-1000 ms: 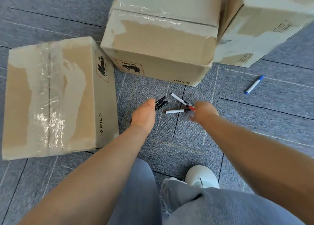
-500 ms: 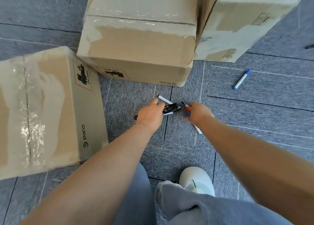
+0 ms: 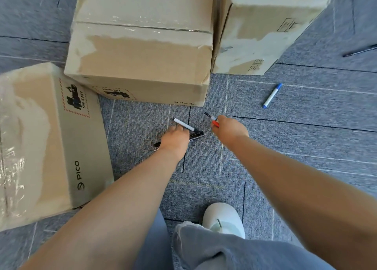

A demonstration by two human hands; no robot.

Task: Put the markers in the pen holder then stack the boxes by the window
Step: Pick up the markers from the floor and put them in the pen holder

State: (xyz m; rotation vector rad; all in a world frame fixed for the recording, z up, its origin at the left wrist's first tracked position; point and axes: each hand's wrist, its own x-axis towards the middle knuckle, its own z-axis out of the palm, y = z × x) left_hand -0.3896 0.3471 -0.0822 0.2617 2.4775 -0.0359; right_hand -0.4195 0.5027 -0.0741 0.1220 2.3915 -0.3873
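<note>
At frame centre, both hands grip markers over grey carpet.
Left hand (image 3: 175,137) clutches black-capped markers (image 3: 184,125); right hand (image 3: 230,129) pinches red-capped markers (image 3: 213,120). Blue marker (image 3: 272,96) lies apart on open floor right; three cardboard boxes (image 3: 140,65) crowd upper left.

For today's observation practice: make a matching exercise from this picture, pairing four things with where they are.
Things:
1. blue-capped white marker
2. red-capped marker
3. black-capped white marker
4. white shoe

Places:
A. at the left hand's fingertips
B. lying alone on the grey carpet, right of the boxes' front edge
C. gripped in the right hand
D. bottom centre, beside the blue denim trouser leg

Pairs: 1-B, 2-C, 3-A, 4-D
</note>
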